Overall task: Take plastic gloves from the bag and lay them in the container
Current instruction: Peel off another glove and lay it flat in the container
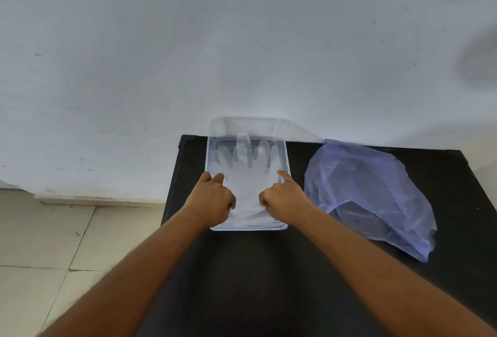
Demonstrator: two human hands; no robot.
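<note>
A clear plastic container [287,164] lies on the black table, its hinged lid [243,125] leaning open against the wall. A see-through plastic glove [248,175] lies flat inside, fingers pointing away from me. My left hand [213,198] rests on the glove's left side, index finger and thumb stretched forward and the other fingers curled. My right hand [285,198] presses the glove's right side with its index finger extended. A pale blue plastic bag [373,191] lies crumpled to the right of the container.
The black table [242,269] stands against a white wall [188,54]. Its left edge drops to a tiled floor [48,250]. The bag reaches toward the table's right side.
</note>
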